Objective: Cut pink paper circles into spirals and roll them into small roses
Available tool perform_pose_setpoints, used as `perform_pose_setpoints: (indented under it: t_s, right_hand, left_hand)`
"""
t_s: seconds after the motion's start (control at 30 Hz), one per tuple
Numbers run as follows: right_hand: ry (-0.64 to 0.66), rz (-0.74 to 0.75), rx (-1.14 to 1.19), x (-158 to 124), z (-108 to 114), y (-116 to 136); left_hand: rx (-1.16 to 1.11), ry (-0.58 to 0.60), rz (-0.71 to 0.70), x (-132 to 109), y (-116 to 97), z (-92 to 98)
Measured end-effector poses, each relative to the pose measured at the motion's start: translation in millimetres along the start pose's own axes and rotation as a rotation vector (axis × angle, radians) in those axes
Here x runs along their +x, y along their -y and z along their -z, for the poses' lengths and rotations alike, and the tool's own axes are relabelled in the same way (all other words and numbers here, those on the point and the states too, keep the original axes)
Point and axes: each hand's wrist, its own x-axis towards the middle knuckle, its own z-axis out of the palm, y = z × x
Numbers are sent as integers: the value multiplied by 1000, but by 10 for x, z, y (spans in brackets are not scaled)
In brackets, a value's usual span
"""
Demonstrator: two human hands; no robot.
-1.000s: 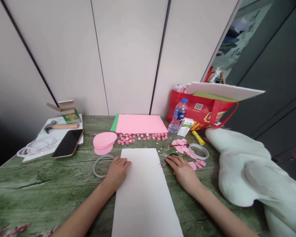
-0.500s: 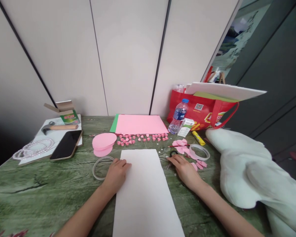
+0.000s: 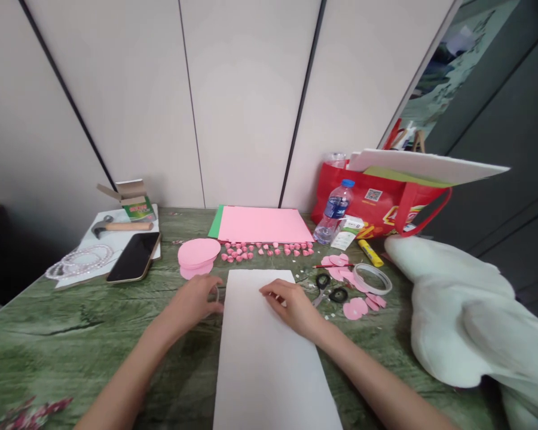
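A long white board (image 3: 269,358) lies on the green wood-patterned table, running from the middle to the near edge. Left of it, my left hand (image 3: 201,298) has its thumb and fingers around a roll of tape (image 3: 217,294), which is mostly hidden. Over the upper part of the board is my right hand (image 3: 289,301), fingers bent and thumb apart, with nothing visible in it. Black-handled scissors (image 3: 323,283) lie just right of the board. Pink paper ovals (image 3: 199,254) are stacked beyond my left hand.
Pink paper sheets (image 3: 264,224) and several small pink pieces (image 3: 237,251) lie behind the board. At right are a tape ring (image 3: 373,279), glue stick (image 3: 370,253), bottle (image 3: 335,212), red bag (image 3: 381,200) and white plush (image 3: 457,298). A phone (image 3: 134,257) and hammer (image 3: 128,226) lie left.
My right hand has moved left from the scissors to above the board. My left hand has left the board's edge and taken hold of the tape roll. The view has shifted slightly.
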Motion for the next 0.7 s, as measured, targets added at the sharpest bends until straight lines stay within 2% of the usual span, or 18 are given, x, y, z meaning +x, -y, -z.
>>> perform_pose_setpoints:
  t_s: [0.13,0.23,0.37,0.5,0.6,0.63,0.7]
  right_hand:
    - [51,-62,150,93,-140,57]
    - [87,-160,307,124,-210,0]
    - [53,-322,642,153,-259,-99]
    - [-52,-496,1087,174,-220,-97]
    - [-39,-547,1245,168,-170,-54]
    - [-49,-550,1273,162,-158,-44]
    - [-107,-566,1314,149,-145,-38]
  left_hand:
    - [104,129,66,-138,102,-8]
    - [133,146,71,-160,123,-20]
    - [56,-11,-52,-107,51,-13]
    - [-109,-98,-283,-41,-119,-86]
    - [-102,-198,-476,-4,-246,-183]
    - [-83,-273,-516,10,-276,-215]
    - [-52,-485,-502,45,-308,-273]
